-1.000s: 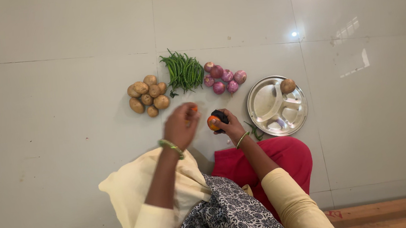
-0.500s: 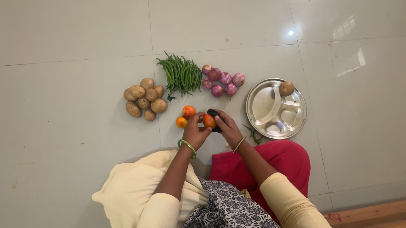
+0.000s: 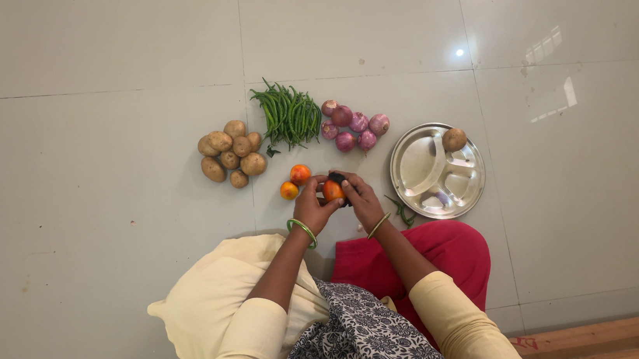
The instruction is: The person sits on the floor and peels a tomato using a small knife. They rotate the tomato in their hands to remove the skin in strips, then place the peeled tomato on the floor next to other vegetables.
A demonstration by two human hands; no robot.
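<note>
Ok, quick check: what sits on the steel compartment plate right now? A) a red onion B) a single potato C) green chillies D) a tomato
B: a single potato rests at the far rim of the steel compartment plate, while the onions and green chillies lie on the floor.

Three tomatoes (image 3: 300,174), eight potatoes (image 3: 233,155), six onions (image 3: 353,125), one steel tray (image 3: 415,170), one chilli pile (image 3: 290,114).

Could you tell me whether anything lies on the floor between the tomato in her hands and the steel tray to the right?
Nothing blocks it. The tomato sits between the left hand and right hand; only bare floor reaches the tray. A few green chillies lie nearer her, off that line.
</note>
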